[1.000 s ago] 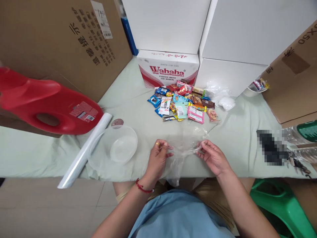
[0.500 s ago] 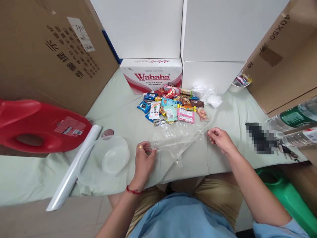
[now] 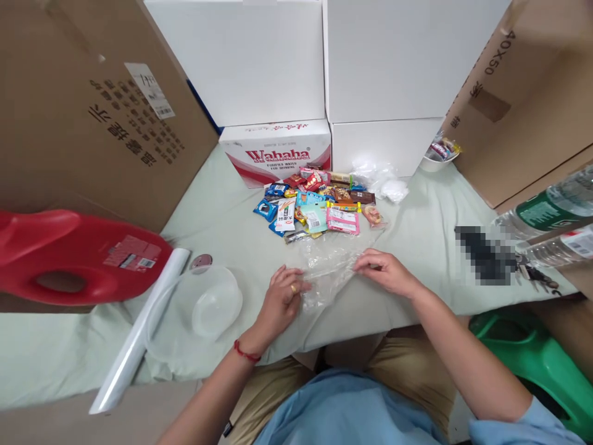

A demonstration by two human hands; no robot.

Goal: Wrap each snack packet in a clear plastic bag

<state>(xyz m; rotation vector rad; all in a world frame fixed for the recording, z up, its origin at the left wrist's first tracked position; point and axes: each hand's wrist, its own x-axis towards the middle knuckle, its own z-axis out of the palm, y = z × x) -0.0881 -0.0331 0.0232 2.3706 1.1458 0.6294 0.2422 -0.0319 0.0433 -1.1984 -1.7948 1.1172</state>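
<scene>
A clear plastic bag [image 3: 327, 272] lies crumpled on the green cloth in front of me. My left hand [image 3: 282, 296] is closed on its left side, with the fingers curled over the film. At the opposite side my right hand [image 3: 382, 269] pinches the bag between thumb and fingers. Just beyond the bag sits a pile of wrapped snacks [image 3: 317, 207] in blue, red, pink and white packets. A round pastry packet [image 3: 372, 215] lies at the pile's right end. To the left of my left hand is a clear plastic bowl [image 3: 215, 303].
A red jug [image 3: 92, 259] and a white roll [image 3: 139, 334] lie left. Behind the snacks stand a Wahaha box [image 3: 278, 154] and crumpled clear plastic [image 3: 382, 182]. At right are a white bowl of packets [image 3: 438, 161], water bottles [image 3: 549, 210] and a large carton [image 3: 523, 111].
Both hands have come closer together, the right one moving left. The bag, stretched between them before, is now gathered into a smaller bunch. The view has shifted slightly.
</scene>
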